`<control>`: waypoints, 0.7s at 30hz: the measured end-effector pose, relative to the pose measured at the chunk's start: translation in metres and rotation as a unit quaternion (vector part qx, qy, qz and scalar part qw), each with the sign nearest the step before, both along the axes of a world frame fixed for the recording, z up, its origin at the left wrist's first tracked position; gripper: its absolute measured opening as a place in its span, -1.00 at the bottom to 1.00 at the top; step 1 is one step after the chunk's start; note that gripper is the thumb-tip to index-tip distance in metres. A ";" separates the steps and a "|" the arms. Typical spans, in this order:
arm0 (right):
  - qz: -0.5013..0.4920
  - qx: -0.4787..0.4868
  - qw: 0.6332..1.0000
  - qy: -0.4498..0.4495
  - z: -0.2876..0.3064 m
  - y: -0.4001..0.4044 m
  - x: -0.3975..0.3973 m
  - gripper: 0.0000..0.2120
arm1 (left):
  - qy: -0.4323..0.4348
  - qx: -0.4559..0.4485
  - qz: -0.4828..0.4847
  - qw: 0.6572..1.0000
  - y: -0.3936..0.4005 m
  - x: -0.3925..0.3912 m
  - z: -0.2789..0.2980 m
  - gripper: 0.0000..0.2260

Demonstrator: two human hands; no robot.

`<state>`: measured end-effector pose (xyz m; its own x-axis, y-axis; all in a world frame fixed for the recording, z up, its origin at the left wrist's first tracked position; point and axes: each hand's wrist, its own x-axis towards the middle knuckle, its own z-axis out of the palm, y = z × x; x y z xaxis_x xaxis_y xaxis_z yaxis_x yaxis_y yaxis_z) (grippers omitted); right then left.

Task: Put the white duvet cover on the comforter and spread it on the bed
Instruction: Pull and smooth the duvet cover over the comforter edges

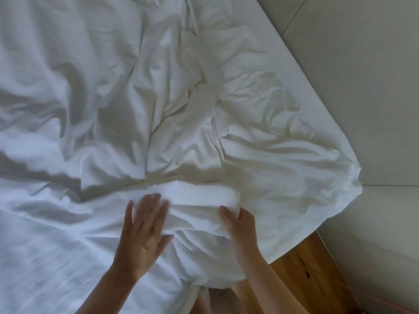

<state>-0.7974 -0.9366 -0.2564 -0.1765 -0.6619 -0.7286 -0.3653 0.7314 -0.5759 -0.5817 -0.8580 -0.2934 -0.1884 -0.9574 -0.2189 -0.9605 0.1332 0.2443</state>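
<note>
A white duvet cover (pixel 140 123) lies crumpled over most of the bed, deeply creased through the middle. Near the bed's front edge a thicker folded roll of white comforter (pixel 199 196) shows at the cover's opening. My left hand (pixel 145 227) rests flat on the fabric just left of that roll, fingers straight and spread. My right hand (pixel 240 225) grips the roll's right end, thumb on top and fingers curled underneath. Both forearms come in from the bottom of the view.
The bed's corner (pixel 353 180) points right, its sheet bunched there. A pale wall (pixel 367 87) runs close along the bed's right side. Wooden floor (pixel 301 275) shows at the lower right, beside my right forearm.
</note>
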 end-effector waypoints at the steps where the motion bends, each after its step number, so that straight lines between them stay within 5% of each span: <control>1: -0.037 -0.012 0.999 -0.035 0.006 -0.003 -0.001 -0.77 | -0.001 -0.022 0.025 0.999 -0.004 -0.004 0.000 -0.36; 5: 0.056 -0.067 0.993 -0.083 0.041 -0.034 -0.022 -0.60 | 0.012 -0.118 0.131 0.984 -0.024 -0.017 0.010 -0.55; 9: 0.219 -0.013 0.975 -0.029 0.048 -0.062 -0.047 -0.66 | 0.061 -0.130 0.166 0.976 -0.051 -0.018 0.033 -0.69; 14: -0.056 -0.024 0.983 -0.174 0.043 -0.091 -0.065 -0.72 | 0.124 -0.115 0.250 0.953 -0.113 -0.019 0.079 -0.80; 16: 0.066 -0.125 0.989 0.042 0.021 -0.103 -0.087 -0.69 | 0.174 -0.115 0.303 0.930 -0.135 -0.013 0.087 -0.93; 18: 0.272 -0.173 0.891 0.320 -0.008 -0.114 -0.120 -0.31 | 0.188 -0.106 0.324 0.921 -0.151 -0.009 0.084 -0.92; 21: 0.372 -0.179 0.815 0.407 -0.029 -0.146 -0.162 -0.01 | 0.160 -0.069 0.304 0.937 -0.157 -0.014 0.069 -0.92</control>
